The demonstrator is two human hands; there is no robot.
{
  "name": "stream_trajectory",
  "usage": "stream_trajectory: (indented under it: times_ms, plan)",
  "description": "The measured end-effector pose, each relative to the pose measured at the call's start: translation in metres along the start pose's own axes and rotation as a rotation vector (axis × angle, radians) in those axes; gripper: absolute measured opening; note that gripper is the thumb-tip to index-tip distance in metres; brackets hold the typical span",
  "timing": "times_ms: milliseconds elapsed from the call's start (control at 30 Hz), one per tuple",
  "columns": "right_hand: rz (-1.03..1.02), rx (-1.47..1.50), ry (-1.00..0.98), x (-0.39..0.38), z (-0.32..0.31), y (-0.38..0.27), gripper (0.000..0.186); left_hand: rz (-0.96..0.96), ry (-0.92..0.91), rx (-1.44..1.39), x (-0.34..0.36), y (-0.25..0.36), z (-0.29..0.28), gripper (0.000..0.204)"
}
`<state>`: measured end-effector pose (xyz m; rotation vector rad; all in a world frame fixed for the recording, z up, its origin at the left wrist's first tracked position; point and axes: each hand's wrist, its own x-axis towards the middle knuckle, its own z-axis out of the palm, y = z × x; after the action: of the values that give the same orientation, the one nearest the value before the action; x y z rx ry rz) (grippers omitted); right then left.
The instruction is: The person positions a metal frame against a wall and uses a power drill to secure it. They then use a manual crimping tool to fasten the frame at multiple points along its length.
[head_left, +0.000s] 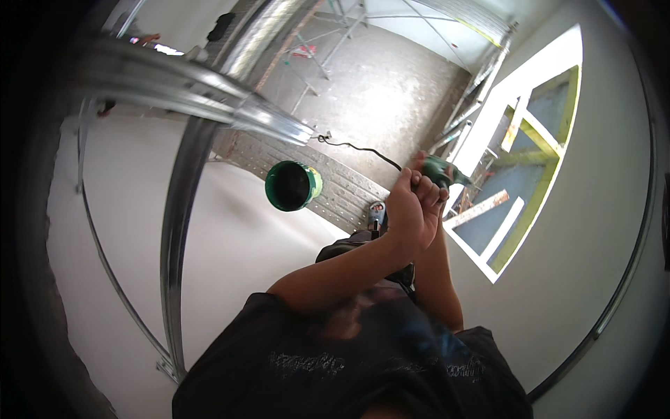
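My left hand [410, 209] is closed around the back of a green power drill [447, 172], held up close to the white wall [600, 209] on the right. My right forearm rises beneath it. My right hand [419, 163] is mostly hidden behind the left, with only its fingers showing at the drill's grip. A black cord [363, 149] trails from the drill leftward across the perforated metal plank [342, 188] below. The drill's tip points at the wall beside a window opening [520, 174].
A green bucket [292, 185] with a dark inside stands on the plank. Shiny metal studs [188, 209] and a horizontal metal rail [195, 87] cross the left side in front of a white board. Scaffold tubes and a grey concrete floor [391, 84] lie far below.
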<state>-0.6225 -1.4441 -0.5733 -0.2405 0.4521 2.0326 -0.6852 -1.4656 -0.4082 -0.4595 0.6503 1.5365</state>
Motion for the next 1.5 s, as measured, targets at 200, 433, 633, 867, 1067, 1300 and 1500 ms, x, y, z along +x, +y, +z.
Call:
stream_trajectory:
  times_ms: [200, 433, 633, 867, 1067, 1300, 1500]
  plan:
    - [-0.354, -0.558, 0.36, -0.04, 0.04, -0.055, 0.02, -0.208, -0.004, 0.41, 0.001, 0.034, -0.05, 0.031]
    - [-0.985, -1.244, 0.48, -0.099, 0.13, -0.031, 0.056, 0.302, -0.732, 1.854, -0.03, 0.072, 0.006, 0.093]
    - [-1.402, -1.752, 0.305, -0.108, 0.142, 0.023, 0.086, 0.49, -0.662, 0.794, -0.071, 0.007, 0.077, 0.087]
    - [-0.346, -1.284, -0.366, -0.155, 0.177, 0.014, 0.105, 0.202, -0.663, 0.749, -0.105, 0.051, 0.081, 0.065]
    - [-0.226, -1.317, -0.421, -0.155, 0.204, 0.017, 0.1, 0.492, -0.633, 1.859, -0.131, 0.124, 0.07, 0.075]
    - [-0.328, -1.593, -0.614, -0.132, 0.229, 0.031, 0.085, 1.571, 0.348, 2.418, -0.189, 0.233, 0.113, 0.043]
    - [-0.312, -1.669, -0.698, -0.113, 0.235, 0.044, 0.082, 0.765, 0.363, 2.424, -0.165, 0.276, 0.119, 0.068]
